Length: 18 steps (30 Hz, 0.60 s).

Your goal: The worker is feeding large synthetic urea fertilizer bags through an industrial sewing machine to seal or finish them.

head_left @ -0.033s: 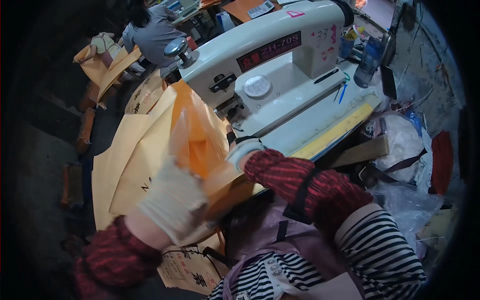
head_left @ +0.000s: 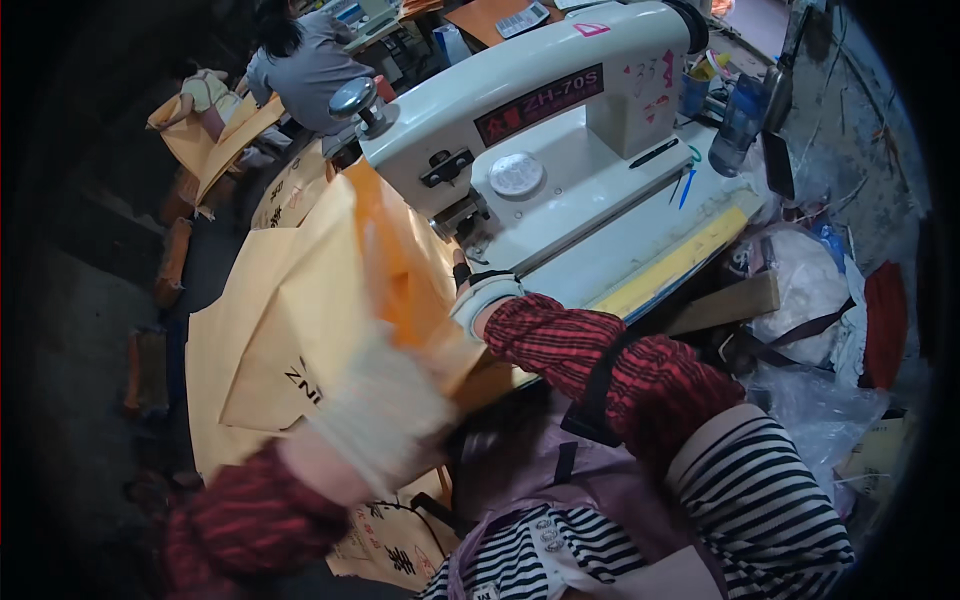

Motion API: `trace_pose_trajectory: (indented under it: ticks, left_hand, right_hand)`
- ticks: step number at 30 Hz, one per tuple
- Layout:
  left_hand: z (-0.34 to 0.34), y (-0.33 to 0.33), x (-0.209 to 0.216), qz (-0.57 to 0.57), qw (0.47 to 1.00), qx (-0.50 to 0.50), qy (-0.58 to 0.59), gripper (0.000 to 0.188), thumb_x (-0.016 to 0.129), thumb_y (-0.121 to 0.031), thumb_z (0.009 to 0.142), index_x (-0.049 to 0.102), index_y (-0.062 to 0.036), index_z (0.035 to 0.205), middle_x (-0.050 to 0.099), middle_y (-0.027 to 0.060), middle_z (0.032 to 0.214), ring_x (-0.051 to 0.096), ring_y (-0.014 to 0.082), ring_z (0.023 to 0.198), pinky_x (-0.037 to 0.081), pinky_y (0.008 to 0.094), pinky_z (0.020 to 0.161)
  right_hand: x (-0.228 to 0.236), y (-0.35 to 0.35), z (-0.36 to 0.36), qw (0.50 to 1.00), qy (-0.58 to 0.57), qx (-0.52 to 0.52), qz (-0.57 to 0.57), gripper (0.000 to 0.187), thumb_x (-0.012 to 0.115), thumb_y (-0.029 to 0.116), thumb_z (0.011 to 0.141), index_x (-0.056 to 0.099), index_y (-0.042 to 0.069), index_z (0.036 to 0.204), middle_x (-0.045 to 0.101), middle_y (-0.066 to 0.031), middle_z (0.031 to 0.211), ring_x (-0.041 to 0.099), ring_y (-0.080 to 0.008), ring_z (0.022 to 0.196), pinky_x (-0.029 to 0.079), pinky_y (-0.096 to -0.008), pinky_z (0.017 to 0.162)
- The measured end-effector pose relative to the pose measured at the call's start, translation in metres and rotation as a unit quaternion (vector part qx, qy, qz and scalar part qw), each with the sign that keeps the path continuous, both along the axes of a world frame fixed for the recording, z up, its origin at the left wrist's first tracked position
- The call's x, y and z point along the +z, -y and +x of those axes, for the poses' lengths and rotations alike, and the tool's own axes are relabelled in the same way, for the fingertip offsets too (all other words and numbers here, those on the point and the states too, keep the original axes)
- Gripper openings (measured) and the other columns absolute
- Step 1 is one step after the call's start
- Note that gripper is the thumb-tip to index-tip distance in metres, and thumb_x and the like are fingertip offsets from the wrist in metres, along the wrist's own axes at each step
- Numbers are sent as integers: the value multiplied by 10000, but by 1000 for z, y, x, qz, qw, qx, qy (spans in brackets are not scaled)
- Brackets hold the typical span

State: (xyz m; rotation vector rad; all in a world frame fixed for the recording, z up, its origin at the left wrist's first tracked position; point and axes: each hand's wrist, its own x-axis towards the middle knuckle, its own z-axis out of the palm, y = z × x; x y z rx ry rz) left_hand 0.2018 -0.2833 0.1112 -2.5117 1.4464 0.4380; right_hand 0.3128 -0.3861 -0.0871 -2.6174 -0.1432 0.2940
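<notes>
Currently, the left hand [head_left: 385, 410], in a pale glove, lies between seven and eight o'clock from the middle of the view, over the brown paper sacks [head_left: 265, 330]. It is badly blurred, so I cannot tell whether its fingers grasp the paper or are free of it.

The right hand [head_left: 487, 293], also gloved, is close to the middle, at the near edge of the white sewing machine [head_left: 530, 105]. One finger, with a black band [head_left: 462, 274] round it, points toward twelve o'clock, just below the needle end. The other fingers are mostly hidden, and I cannot tell whether they pinch anything.

The sacks spread from about eight to ten o'clock, with an orange lining [head_left: 393, 265] at ten o'clock running up beside the machine. Another sack [head_left: 385, 550] lies at seven o'clock, below the left hand.

The machine fills twelve to one o'clock. Toward two o'clock are blue snips [head_left: 686, 188], a bottle [head_left: 736, 125] and a phone [head_left: 776, 165]. Clear plastic [head_left: 815, 415] is heaped between three and four o'clock. A person in grey [head_left: 308, 75] is at eleven o'clock.
</notes>
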Motion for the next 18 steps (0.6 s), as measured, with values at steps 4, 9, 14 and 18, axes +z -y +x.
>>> trace_pose_trajectory:
  ticks: [4,9,14,18]
  left_hand:
    - [-22,50,-114,-62,979,-118,-154,167,583,-226,618,608,-65,581,591,120,629,597,297,636,449,404,607]
    - [-22,62,-86,-5,960,-102,-261,157,575,-191,667,641,-49,650,631,144,694,630,317,663,492,412,577]
    - [37,29,16,82,994,-38,-66,188,579,-221,716,655,-84,819,616,123,661,610,321,613,461,428,540]
    - [34,27,-5,68,993,-57,-83,163,592,-228,704,654,-78,694,616,125,635,612,322,605,469,408,550]
  right_hand:
    - [-20,23,-9,995,-45,41,76,559,517,386,832,463,15,1247,589,-197,1124,607,-342,964,501,-413,781]
    - [-28,31,-70,974,-159,29,156,644,477,399,843,279,72,1362,598,-230,1029,596,-362,925,466,-411,801]
    - [-16,20,-26,980,-141,-78,119,629,379,389,892,161,124,1419,619,-243,961,620,-368,857,488,-425,758]
    - [-4,6,13,964,-204,-156,62,610,207,490,919,434,50,1276,617,-244,996,615,-377,901,469,-422,844]
